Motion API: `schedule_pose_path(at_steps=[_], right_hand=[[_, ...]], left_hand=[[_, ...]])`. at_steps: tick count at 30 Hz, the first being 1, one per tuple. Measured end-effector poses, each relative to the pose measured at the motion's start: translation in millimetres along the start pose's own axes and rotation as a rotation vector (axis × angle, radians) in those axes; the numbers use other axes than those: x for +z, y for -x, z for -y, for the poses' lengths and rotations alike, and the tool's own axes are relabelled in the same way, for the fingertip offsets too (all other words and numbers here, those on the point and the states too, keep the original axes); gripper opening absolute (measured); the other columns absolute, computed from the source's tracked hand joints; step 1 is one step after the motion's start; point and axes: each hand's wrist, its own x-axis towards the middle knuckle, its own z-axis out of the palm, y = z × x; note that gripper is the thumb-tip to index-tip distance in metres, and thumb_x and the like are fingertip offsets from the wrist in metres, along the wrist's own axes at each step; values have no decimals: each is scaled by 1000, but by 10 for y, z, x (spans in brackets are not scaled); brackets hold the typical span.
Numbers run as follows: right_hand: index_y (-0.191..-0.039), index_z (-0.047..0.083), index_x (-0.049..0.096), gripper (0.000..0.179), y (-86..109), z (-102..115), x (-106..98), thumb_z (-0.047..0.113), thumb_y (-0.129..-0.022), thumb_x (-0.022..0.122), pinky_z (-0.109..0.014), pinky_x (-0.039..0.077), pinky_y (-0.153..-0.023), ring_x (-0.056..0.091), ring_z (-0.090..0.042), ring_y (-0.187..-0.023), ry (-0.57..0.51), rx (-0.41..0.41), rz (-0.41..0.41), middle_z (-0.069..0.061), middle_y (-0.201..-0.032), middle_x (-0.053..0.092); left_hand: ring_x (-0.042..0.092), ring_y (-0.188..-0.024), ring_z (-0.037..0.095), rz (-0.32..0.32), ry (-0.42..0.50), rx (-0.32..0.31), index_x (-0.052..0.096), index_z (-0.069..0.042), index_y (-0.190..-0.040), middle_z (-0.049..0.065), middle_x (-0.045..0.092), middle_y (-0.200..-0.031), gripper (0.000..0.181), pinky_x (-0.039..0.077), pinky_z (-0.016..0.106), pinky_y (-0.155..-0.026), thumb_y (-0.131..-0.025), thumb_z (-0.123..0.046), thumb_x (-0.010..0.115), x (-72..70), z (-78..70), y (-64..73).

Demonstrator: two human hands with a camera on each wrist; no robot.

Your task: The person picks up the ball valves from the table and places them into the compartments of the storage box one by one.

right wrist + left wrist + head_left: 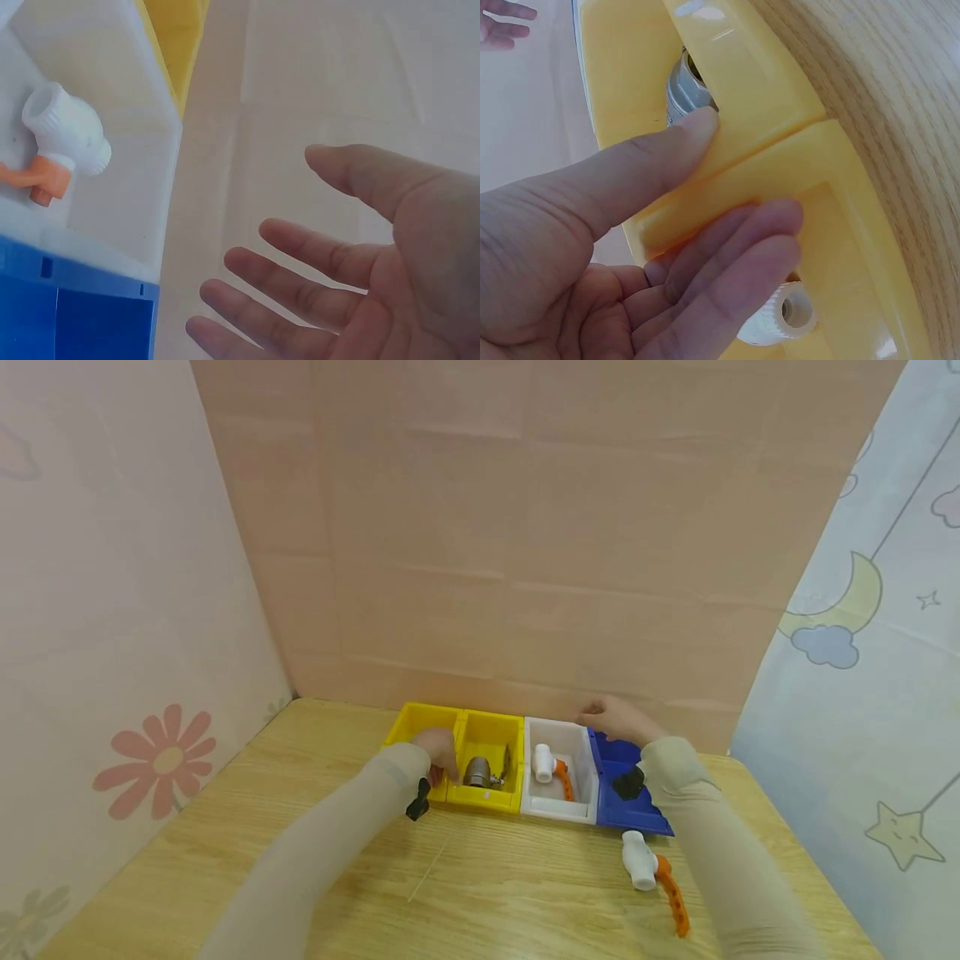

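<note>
My left hand (437, 750) is over the wall between two yellow bins, its thumb on the side of the bin (491, 727) with a metal ball valve (477, 772). The other fingers, loosely bent, reach into the leftmost yellow bin (420, 714). A white ribbed plastic fitting (784, 315) lies beneath those fingers in the left wrist view, partly hidden. At the back of the blue bin (618, 810) hovers my right hand (618, 718), fingers spread and holding nothing. A white ball valve with an orange handle (67, 131) sits in the white bin (558, 812).
The bins stand side by side in a row on the wooden table (480, 885), near the papered back wall (517, 568). In front of the blue bin, by the right sleeve, lies another white ball valve with an orange handle (639, 862).
</note>
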Motion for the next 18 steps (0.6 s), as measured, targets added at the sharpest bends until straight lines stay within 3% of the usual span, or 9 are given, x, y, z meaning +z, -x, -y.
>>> schedule_pose_path(at_steps=[8,18], right_hand=[[-107,-1,65,30,295,-111,106,27,-95,61,-50,51,-88,64,-34,-98,140,-44,-104,-20,-107,69],[-105,6,64,30,770,-157,328,33,-94,62,-50,52,-85,64,-30,-97,175,41,-79,-11,-105,68]], left_hand=[[68,-57,23,-11,-5,-8,68,-2,-71,14,71,-71,24,55,29,-51,-75,-20,84,15,4,-23],[66,-54,21,-13,-3,-19,69,-2,-70,13,70,-69,24,55,29,-50,-74,-20,85,30,10,-54]])
